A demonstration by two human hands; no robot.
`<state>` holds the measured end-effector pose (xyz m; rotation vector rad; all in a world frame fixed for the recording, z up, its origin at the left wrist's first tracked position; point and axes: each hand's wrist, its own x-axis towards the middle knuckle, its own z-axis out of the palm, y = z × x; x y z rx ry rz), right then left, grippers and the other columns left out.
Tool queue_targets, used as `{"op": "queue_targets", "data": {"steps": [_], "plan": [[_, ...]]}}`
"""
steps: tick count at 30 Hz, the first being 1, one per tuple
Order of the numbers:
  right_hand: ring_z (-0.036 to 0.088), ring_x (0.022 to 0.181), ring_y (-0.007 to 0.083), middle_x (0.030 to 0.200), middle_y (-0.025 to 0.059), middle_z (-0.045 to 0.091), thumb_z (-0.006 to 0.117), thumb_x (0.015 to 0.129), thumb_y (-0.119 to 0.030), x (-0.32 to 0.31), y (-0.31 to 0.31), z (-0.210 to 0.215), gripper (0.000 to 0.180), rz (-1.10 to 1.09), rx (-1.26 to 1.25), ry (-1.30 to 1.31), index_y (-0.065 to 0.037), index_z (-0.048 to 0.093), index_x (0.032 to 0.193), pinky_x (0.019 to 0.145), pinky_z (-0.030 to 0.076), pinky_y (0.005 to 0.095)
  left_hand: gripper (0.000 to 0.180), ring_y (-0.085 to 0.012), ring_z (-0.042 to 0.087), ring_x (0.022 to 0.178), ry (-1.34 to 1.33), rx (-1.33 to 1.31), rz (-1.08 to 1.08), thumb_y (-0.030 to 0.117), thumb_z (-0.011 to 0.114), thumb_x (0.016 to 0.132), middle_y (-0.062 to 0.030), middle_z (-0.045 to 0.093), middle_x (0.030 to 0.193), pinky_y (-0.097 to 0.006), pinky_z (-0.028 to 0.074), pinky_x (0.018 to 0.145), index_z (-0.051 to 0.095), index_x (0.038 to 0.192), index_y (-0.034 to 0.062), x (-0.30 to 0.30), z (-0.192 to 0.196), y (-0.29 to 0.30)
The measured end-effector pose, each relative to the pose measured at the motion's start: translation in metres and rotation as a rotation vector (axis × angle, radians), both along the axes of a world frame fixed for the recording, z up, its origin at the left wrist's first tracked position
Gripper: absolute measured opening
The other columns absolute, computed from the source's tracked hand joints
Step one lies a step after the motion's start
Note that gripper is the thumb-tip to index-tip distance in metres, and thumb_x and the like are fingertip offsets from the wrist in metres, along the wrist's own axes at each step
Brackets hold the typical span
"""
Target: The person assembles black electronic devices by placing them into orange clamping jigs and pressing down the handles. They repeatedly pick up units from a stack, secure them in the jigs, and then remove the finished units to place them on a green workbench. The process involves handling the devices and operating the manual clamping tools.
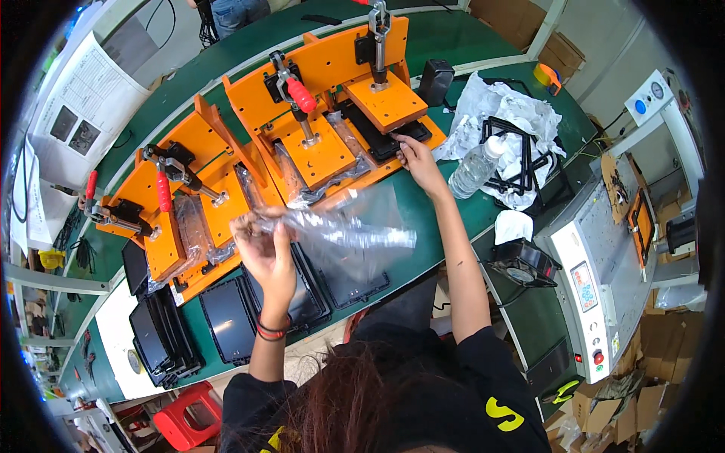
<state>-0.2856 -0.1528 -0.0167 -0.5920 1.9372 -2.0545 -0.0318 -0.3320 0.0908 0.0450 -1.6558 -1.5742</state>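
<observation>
My left hand (266,253) is closed on a clear plastic bag (362,238), which spreads out to the right above the bench. Further right, my right hand (417,160) pinches the near edge of a black rectangular panel (375,143). That panel lies beneath an orange press block (385,102) in the rightmost clamping fixture, partly hidden by the block. Beside it, another orange block (313,155) with a red-handled toggle clamp (300,97) sits over a plastic-wrapped part. Several black panels (229,321) rest along the bench's near edge, under and left of the bag.
More orange fixtures (162,249) with toggle clamps stand at left. A clear bottle (476,167), black frames (521,158) and crumpled white sheeting (491,106) occupy the right of the green bench (491,49). A small fan (525,263) sits near a grey machine (578,283). A red stool (185,415) stands below.
</observation>
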Motion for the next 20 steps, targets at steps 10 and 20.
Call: {"op": "queue_targets", "data": {"steps": [10, 20], "plan": [[0.048, 0.058, 0.0079, 0.067, -0.0015, 0.051, 0.045, 0.096, -0.011, -0.017, 0.009, 0.016, 0.029, -0.037, 0.615, 0.319, -0.006, 0.058, 0.121, 0.053, 0.041, 0.0232, 0.021, 0.0006, 0.036, 0.055, -0.259, 0.242, 0.071, 0.007, 0.054, 0.093, 0.0009, 0.049, 0.083, -0.016, 0.027, 0.044, 0.040, 0.109, 0.0053, -0.020, -0.017, 0.026], [0.038, 0.127, 0.0223, 0.136, 0.0076, 0.041, 0.059, 0.090, -0.032, 0.155, 0.028, 0.057, 0.068, 0.225, -0.074, -0.165, -0.008, 0.025, 0.144, 0.107, 0.029, 0.0364, 0.024, -0.0019, 0.042, 0.065, -0.624, -0.174, 0.241, 0.010, 0.058, 0.092, -0.0025, 0.052, 0.080, -0.016, 0.035, 0.055, 0.039, 0.107, 0.0055, -0.036, -0.006, 0.017]]}}
